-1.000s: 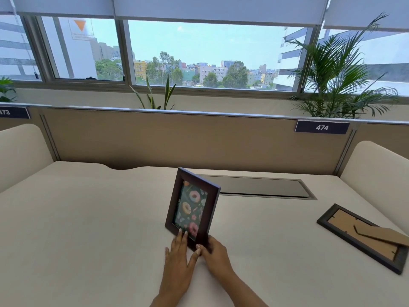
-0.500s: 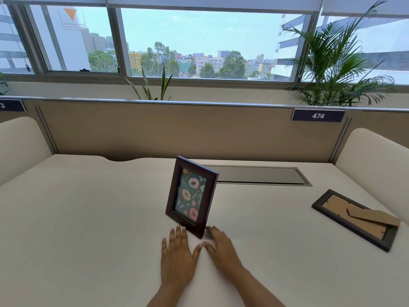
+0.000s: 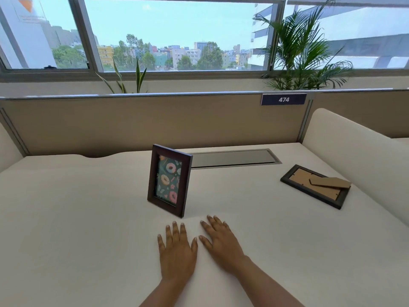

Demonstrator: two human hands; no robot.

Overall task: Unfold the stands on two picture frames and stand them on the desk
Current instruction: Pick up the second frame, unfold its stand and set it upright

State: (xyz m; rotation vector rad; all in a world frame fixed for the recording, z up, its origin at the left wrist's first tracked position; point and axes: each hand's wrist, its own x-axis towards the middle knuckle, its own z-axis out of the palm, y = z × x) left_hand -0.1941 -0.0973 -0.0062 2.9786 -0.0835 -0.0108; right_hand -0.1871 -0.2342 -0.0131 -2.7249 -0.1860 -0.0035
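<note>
A dark wooden picture frame [image 3: 169, 182] with a doughnut print stands upright on the white desk [image 3: 77, 218], turned slightly left. Just in front of it my left hand [image 3: 177, 251] and my right hand [image 3: 221, 242] lie flat on the desk, palms down, fingers spread, touching nothing else. A second dark frame [image 3: 315, 189] lies face down at the right of the desk, its cardboard back up and its brown stand flap raised a little.
A grey cable-tray lid [image 3: 234, 157] is set into the desk behind the standing frame. A beige partition [image 3: 155, 122] with a "474" label [image 3: 283, 99] closes the back. Cream side panels [image 3: 354, 151] flank the desk; plants stand by the window.
Both hands have let go of the standing frame's lower edge and drawn back toward me, now flat on the desk. The frame stays upright on its own.
</note>
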